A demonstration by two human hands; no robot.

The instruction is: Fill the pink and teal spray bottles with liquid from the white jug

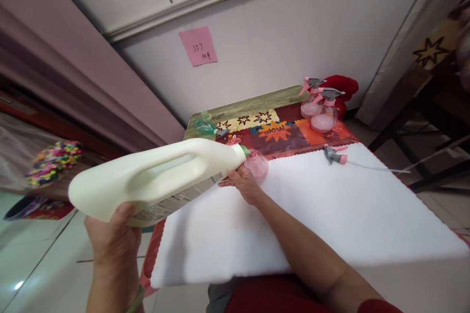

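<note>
We tip a big jug over a small pink bottle on the padded table

Our left hand (112, 234) is clamped round the base of the large cream-white plastic jug with a moulded handle (157, 178), which lies nearly level with its green-collared neck at the mouth of the small round clear pink plastic bottle (257, 164); our right hand (244, 183) is closed on that bottle, steadying it on the white fleecy cloth (312, 210). Further right lie a loose grey-and-pink spray trigger head (334, 155) and two filled pink spray bottles (319, 107)
</note>
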